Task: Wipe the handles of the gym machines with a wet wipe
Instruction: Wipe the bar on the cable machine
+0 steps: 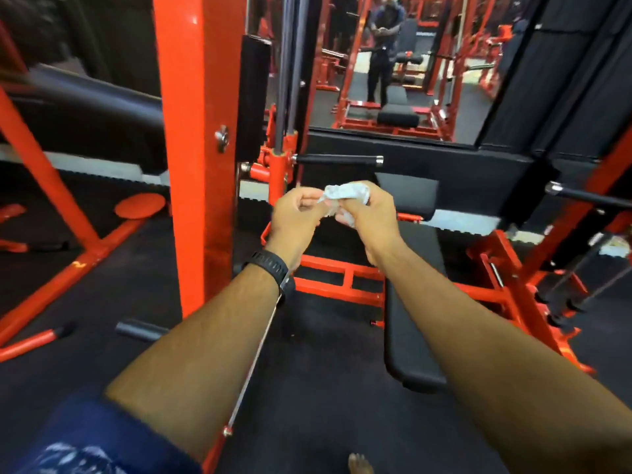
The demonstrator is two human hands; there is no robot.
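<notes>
Both hands are up in front of the machine, close together, with the wipe (345,196) bunched between them. The right hand (367,215) grips most of the crumpled white wad, fingers curled round it. The left hand (295,217) pinches its loose edge between thumb and fingertips. A black watch (270,263) sits on the left wrist. The wipe is held in the air just below a black handle (337,159) with a chrome end cap, apart from it. A second handle (591,197) juts in from the right, well apart from the hands. A red post (198,131) stands to the left, a black bench (413,302) lies under the right forearm, and a mirror (393,63) behind reflects the person standing.
</notes>
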